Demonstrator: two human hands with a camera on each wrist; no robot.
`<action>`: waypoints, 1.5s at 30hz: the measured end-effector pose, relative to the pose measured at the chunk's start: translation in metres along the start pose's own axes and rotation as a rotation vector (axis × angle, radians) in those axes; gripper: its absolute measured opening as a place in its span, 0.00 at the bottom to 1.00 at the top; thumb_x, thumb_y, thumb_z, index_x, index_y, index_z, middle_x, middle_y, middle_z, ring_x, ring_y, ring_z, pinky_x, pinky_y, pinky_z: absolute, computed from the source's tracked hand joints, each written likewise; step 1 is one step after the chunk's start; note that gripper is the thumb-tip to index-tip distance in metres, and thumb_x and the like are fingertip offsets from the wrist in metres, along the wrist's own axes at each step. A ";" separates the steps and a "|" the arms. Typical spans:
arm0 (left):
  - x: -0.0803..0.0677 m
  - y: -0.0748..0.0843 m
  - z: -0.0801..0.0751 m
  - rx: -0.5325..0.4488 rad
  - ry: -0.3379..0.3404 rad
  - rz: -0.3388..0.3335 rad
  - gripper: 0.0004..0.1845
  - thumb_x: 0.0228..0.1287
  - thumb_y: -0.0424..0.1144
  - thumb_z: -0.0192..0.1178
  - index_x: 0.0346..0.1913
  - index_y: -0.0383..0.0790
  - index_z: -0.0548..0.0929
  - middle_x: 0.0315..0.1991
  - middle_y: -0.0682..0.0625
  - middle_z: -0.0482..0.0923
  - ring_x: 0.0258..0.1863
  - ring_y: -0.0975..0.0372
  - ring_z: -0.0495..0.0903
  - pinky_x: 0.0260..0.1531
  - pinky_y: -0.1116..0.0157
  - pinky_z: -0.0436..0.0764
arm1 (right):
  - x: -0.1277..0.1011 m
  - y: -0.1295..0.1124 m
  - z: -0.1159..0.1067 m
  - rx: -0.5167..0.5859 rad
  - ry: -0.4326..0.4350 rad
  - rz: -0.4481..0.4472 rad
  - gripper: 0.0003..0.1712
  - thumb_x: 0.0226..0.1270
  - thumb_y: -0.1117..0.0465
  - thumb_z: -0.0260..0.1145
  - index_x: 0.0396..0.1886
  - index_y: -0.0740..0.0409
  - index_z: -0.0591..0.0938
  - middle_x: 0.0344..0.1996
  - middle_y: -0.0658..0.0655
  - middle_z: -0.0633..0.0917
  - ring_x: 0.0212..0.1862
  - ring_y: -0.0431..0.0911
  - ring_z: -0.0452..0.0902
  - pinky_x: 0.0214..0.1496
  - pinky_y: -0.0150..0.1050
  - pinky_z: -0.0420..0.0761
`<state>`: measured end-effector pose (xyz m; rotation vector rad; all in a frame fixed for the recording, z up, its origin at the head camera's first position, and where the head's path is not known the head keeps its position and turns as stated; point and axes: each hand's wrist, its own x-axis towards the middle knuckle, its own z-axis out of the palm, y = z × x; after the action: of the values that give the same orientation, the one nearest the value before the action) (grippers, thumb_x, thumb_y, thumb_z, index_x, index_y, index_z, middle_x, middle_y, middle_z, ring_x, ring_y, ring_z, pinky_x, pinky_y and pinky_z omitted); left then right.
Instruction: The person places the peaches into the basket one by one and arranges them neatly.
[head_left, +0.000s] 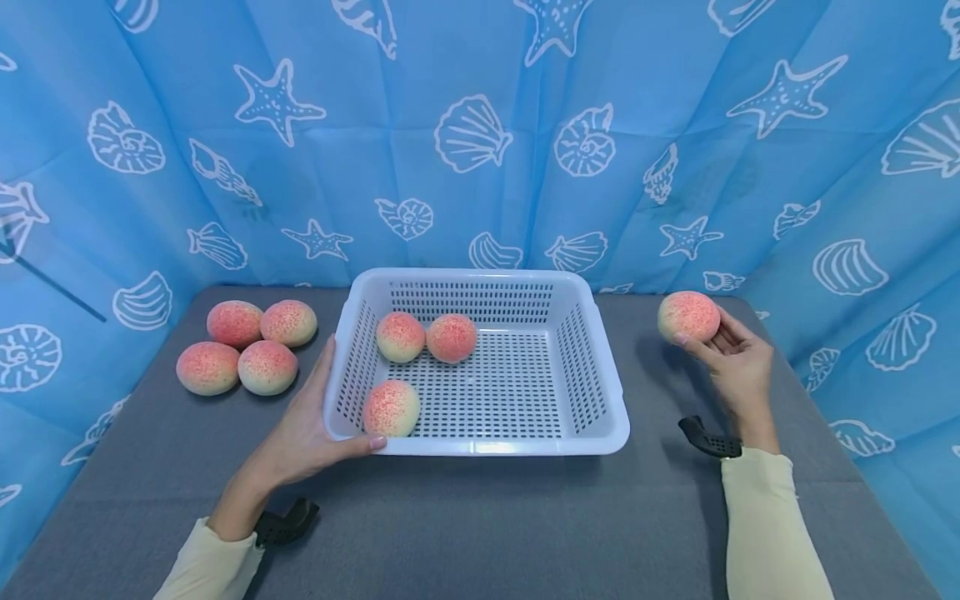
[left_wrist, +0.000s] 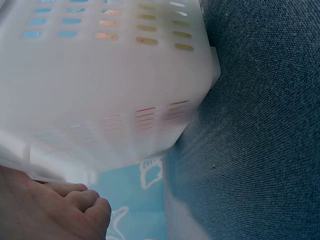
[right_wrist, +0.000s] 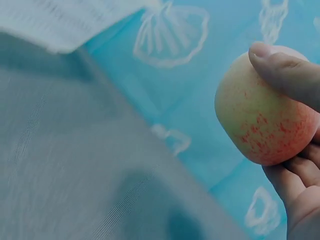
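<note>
Right hand (head_left: 742,371): fingers gripping a held peach (head_left: 687,317), thumb on one side, other fingers on the opposite side. Peach is up off the desk, pale yellow with red speckle, its shadow falling apart from it.

Left hand (head_left: 303,429): fingers hold the near left corner of a white basket (head_left: 525,448), thumb along the front rim, other fingers along the left side.

Inside the basket, just past the left thumb tip: corner peach (head_left: 391,408), close to the front wall. Farther from that thumb: two more, left inner peach (head_left: 401,337) and right inner peach (head_left: 452,337), side by side. Basket's right side lies left of the right fingers, well apart.

Just left of the left fingers, on the desk: outside peaches (head_left: 267,367), four in a tight cluster, two in front, two behind.

Back from the fingers: black wrist device on each arm, left one (head_left: 287,522), right one (head_left: 708,437), then cream sleeves (head_left: 768,517).

Under it all, desk (head_left: 480,533) with grey cloth. Beyond both hands, blue curtain (head_left: 495,83) with white shells and starfish.
</note>
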<state>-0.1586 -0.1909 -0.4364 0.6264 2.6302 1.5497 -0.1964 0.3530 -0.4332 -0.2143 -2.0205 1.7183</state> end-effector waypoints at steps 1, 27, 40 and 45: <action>0.000 0.000 0.000 0.002 0.001 0.001 0.73 0.49 0.42 0.81 0.82 0.55 0.29 0.81 0.40 0.41 0.67 0.33 0.65 0.47 0.42 0.83 | -0.001 -0.007 0.000 0.024 0.007 -0.016 0.41 0.54 0.75 0.77 0.70 0.62 0.76 0.61 0.58 0.80 0.57 0.37 0.80 0.53 0.23 0.77; 0.001 -0.001 -0.002 -0.047 -0.013 0.009 0.72 0.49 0.41 0.81 0.82 0.58 0.32 0.80 0.43 0.44 0.67 0.38 0.67 0.48 0.41 0.83 | -0.028 -0.079 0.037 0.109 -0.198 -0.228 0.44 0.49 0.83 0.75 0.69 0.62 0.76 0.64 0.62 0.78 0.60 0.43 0.79 0.56 0.29 0.79; 0.001 0.000 -0.003 -0.038 -0.015 -0.001 0.73 0.49 0.42 0.81 0.82 0.57 0.31 0.80 0.42 0.43 0.67 0.37 0.67 0.48 0.42 0.83 | -0.045 -0.094 0.060 0.145 -0.392 -0.347 0.46 0.48 0.87 0.73 0.70 0.70 0.72 0.64 0.62 0.79 0.63 0.45 0.78 0.61 0.33 0.77; 0.001 0.000 -0.003 -0.058 -0.024 0.005 0.72 0.49 0.41 0.81 0.82 0.57 0.32 0.80 0.42 0.44 0.65 0.38 0.69 0.47 0.43 0.84 | -0.044 -0.103 0.065 0.154 -0.405 -0.360 0.46 0.47 0.87 0.73 0.70 0.70 0.72 0.64 0.64 0.79 0.63 0.46 0.78 0.61 0.34 0.77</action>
<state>-0.1600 -0.1928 -0.4344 0.6442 2.5585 1.6036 -0.1682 0.2565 -0.3522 0.5572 -2.0204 1.7672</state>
